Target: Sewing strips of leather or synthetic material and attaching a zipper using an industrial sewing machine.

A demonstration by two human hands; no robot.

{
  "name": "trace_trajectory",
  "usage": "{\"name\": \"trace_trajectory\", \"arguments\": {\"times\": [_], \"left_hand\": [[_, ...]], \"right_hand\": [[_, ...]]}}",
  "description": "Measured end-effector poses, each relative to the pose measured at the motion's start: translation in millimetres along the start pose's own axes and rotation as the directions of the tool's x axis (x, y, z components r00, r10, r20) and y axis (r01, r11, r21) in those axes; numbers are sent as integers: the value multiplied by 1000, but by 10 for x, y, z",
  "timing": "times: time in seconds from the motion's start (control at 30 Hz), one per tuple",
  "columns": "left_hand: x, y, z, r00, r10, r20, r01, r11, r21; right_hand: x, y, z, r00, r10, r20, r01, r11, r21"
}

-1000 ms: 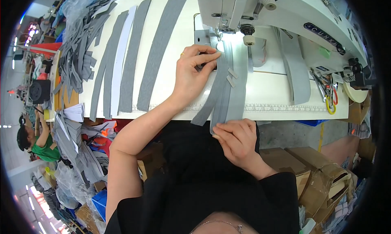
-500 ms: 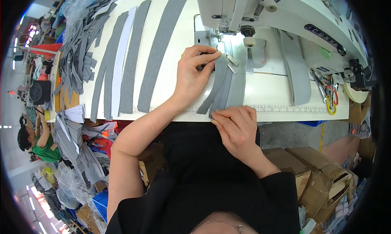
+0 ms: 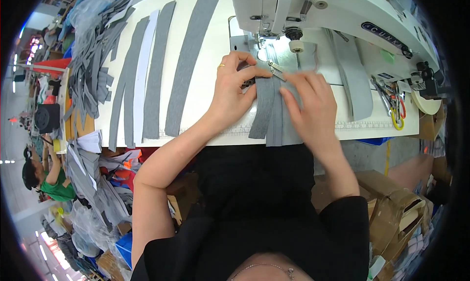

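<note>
On the white sewing table, several layered grey fabric strips run from under the sewing machine to the front edge. My left hand is closed at the upper left side of these strips, its index finger lying across them. Over their right side, my right hand is slightly blurred, thumb and fingers apart. Its index fingertip is close to a small metal piece below the needle area; whether it touches is unclear. The hands partly cover the fabric.
Separate grey strips and a white strip lie on the left. Folded grey pieces and scissors are at the right. Cut fabric is heaped far left; cardboard boxes stand lower right. A person in green works at left.
My right hand has moved up from the strips' front end toward the metal piece and opened. The lower ends of the strips have shifted right and lie straighter. My left hand stays near the machine.
</note>
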State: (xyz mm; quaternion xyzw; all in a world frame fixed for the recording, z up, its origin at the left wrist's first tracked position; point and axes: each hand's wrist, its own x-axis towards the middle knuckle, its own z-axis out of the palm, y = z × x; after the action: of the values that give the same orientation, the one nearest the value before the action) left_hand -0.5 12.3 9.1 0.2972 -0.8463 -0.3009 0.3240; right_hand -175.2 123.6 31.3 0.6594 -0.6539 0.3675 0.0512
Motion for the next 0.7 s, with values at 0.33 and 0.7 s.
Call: {"name": "trace_trajectory", "arguments": {"times": [0.33, 0.7], "left_hand": [[-29, -42, 36, 997, 76, 25, -75, 997, -19], [-54, -60, 54, 994, 98, 37, -99, 995, 19]], "right_hand": [[277, 520, 162, 899, -363, 243, 401, 907, -131], [664, 621, 619, 994, 89, 66, -79, 987, -141]]}}
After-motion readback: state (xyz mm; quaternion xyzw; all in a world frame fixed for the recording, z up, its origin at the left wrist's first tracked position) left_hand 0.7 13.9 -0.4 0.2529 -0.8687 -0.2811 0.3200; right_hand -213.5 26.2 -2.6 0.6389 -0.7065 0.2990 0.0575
